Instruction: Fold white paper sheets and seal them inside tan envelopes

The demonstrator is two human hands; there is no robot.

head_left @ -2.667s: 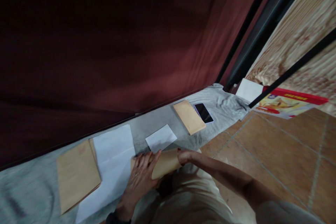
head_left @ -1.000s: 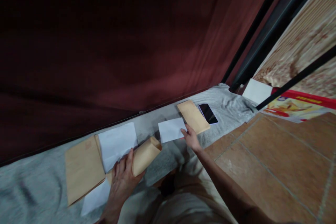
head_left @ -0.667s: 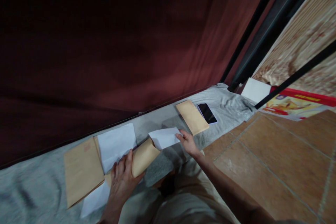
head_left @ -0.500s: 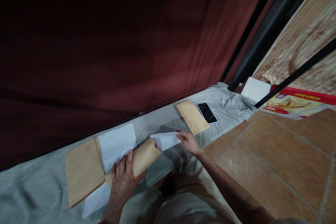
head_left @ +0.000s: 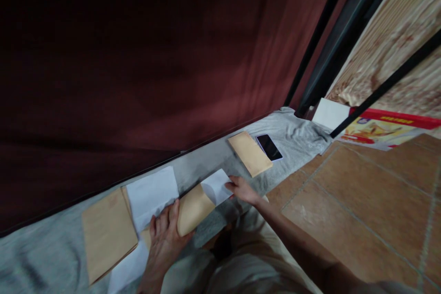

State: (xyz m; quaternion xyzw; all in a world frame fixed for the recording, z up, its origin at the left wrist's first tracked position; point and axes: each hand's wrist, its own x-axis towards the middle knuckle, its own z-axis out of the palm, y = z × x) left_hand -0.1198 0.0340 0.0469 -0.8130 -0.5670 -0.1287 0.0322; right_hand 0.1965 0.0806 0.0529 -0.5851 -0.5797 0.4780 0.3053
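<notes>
My left hand (head_left: pixel 166 236) holds a brown paper envelope (head_left: pixel 195 209), with its fingers over the closed end and the thumb along the near edge. The mouth of the envelope faces right. A folded white sheet of paper (head_left: pixel 217 185) lies partly inside that mouth. My right hand (head_left: pixel 242 189) pinches the sheet's outer end between thumb and fingers. Left of my left hand are a stack of brown envelopes (head_left: pixel 108 234) and white sheets (head_left: pixel 153 193). Beyond my right hand another brown envelope (head_left: pixel 251 154) lies flat, close beside a phone (head_left: pixel 269 147).
A grey cloth (head_left: pixel 44 248) covers the narrow surface under the papers. Behind it hangs a dark red curtain (head_left: pixel 172 78). On the right are black poles (head_left: pixel 386 85), a colourful printed box (head_left: pixel 386 131) and a tiled floor (head_left: pixel 361 193).
The white sheet has turned from a slanted, edge-on position to lie flatter, in line with the envelope's mouth. My right hand has shifted slightly with it. My left hand stays on the envelope.
</notes>
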